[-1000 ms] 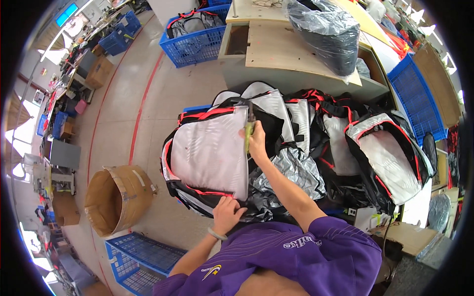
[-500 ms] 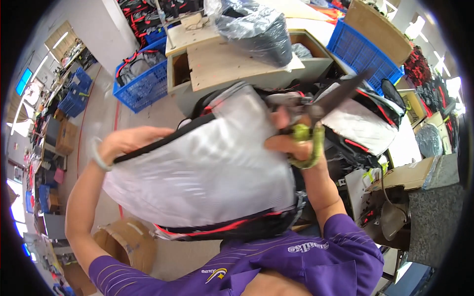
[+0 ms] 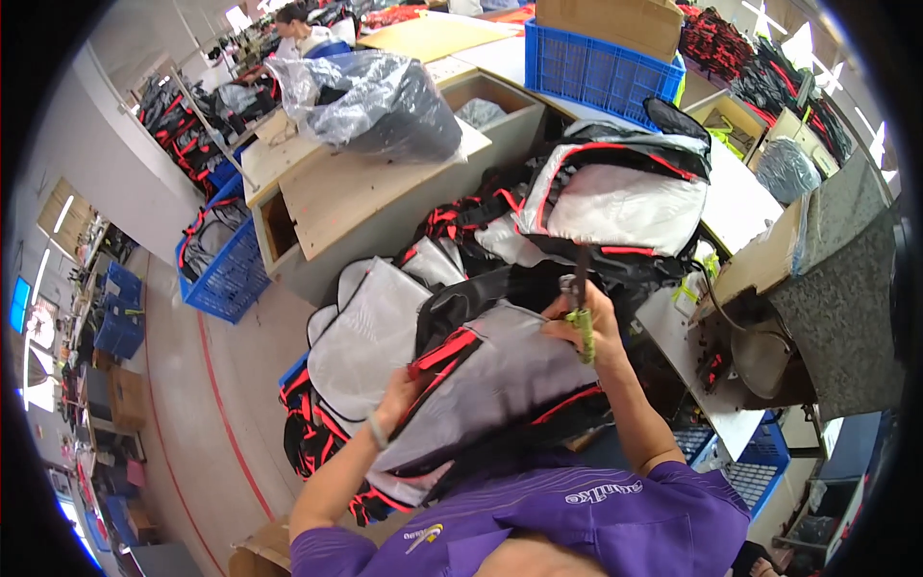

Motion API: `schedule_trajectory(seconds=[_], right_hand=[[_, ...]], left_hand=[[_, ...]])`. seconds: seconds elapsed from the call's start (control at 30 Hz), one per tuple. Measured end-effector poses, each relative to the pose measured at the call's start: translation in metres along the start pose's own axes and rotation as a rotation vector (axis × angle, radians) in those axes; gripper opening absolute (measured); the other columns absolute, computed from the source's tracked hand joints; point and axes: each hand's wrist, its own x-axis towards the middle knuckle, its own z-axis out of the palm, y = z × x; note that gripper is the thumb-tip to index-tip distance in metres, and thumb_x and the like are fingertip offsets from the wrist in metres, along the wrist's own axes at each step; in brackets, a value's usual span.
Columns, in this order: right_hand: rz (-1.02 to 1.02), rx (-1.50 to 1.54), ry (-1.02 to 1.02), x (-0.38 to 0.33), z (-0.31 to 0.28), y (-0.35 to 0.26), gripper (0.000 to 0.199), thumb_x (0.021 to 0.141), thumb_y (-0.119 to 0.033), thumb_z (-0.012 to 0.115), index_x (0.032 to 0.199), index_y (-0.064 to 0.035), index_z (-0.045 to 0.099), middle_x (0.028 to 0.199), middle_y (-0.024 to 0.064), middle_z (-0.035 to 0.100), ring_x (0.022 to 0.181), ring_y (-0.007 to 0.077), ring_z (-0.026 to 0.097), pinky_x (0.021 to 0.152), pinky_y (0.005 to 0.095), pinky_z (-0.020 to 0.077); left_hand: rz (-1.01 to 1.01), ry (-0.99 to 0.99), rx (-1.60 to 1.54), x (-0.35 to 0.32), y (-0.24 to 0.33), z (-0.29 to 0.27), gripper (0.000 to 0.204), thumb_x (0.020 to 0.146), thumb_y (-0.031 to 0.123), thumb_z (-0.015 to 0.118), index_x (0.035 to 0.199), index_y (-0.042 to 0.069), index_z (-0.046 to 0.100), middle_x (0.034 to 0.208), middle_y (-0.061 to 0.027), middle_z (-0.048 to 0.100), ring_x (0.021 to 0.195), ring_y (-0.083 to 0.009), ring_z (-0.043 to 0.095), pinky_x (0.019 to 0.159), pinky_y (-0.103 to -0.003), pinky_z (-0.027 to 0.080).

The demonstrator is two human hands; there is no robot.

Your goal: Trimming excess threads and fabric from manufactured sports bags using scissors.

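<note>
Grey-lined bag [image 3: 500, 380] was held before piled bags [image 3: 370, 341]; green-handled scissors [image 3: 583, 324], slanting right earlier, had turned upright.
Left hand [image 3: 395, 402] curled fingers on the bag's red trim [image 3: 444, 353]; right hand [image 3: 600, 327] closed fingers round the scissors. Beyond stood a wooden cabinet [image 3: 370, 183] on pale floor [image 3: 255, 375].

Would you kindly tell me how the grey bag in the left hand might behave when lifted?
The grey bag would probably flex, since its panel looks bowed. The panel's smooth sheen suggests it may be slightly slippery. The red trim by the left hand may flop, as it looks bunched.
</note>
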Motion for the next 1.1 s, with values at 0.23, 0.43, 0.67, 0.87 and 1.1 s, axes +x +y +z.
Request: schedule_trajectory(seconds=[0.23, 0.43, 0.67, 0.87, 1.1], right_hand=[[-0.078, 0.097, 0.182, 0.029, -0.001, 0.002, 0.028, 0.071, 0.009, 0.070, 0.084, -0.0064, 0.051, 0.076, 0.0012, 0.060, 0.065, 0.0066, 0.053, 0.060, 0.0212, 0.0417], [-0.111, -0.074, 0.035, 0.035, -0.001, 0.052, 0.031, 0.076, -0.001, 0.074, 0.094, -0.0044, 0.050, 0.093, 0.0078, 0.064, 0.077, 0.0119, 0.058, 0.074, 0.0247, 0.0457], [-0.019, -0.224, -0.462, 0.096, 0.032, 0.049, 0.039, 0.072, -0.009, 0.079, 0.097, -0.0027, 0.050, 0.091, 0.0024, 0.063, 0.078, 0.0072, 0.051, 0.074, 0.0237, 0.0441], [0.054, -0.211, -0.450, 0.104, 0.038, 0.065, 0.029, 0.073, -0.003, 0.076, 0.089, -0.0052, 0.052, 0.082, 0.0016, 0.060, 0.073, 0.0074, 0.054, 0.067, 0.0217, 0.0428], [0.087, -0.443, -0.596, 0.131, 0.048, 0.059, 0.035, 0.073, -0.014, 0.080, 0.092, -0.0038, 0.053, 0.082, 0.0013, 0.059, 0.075, 0.0097, 0.055, 0.068, 0.0241, 0.0433]], left_hand=[[0.214, 0.009, 1.209, -0.067, 0.231, -0.012, 0.033, 0.077, 0.028, 0.071, 0.097, 0.002, 0.066, 0.084, -0.0242, 0.063, 0.085, -0.0436, 0.059, 0.073, -0.044, 0.047], [-0.155, -0.222, 0.970, -0.030, 0.138, -0.034, 0.024, 0.082, 0.019, 0.064, 0.089, -0.004, 0.062, 0.062, -0.0230, 0.049, 0.056, -0.0135, 0.047, 0.056, -0.035, 0.040], [-0.144, -0.234, 0.940, -0.030, 0.038, -0.066, 0.020, 0.062, 0.000, 0.051, 0.078, -0.008, 0.058, 0.073, -0.0335, 0.053, 0.061, -0.0373, 0.059, 0.056, -0.045, 0.041], [0.351, 0.492, 0.696, -0.048, 0.038, -0.005, 0.042, 0.074, 0.002, 0.069, 0.115, 0.004, 0.062, 0.100, -0.0159, 0.063, 0.087, -0.0268, 0.062, 0.081, -0.034, 0.047], [0.447, 0.605, 0.619, -0.051, 0.019, 0.001, 0.009, 0.084, 0.000, 0.061, 0.092, -0.005, 0.061, 0.094, -0.0084, 0.060, 0.080, -0.0160, 0.058, 0.070, -0.025, 0.046]])
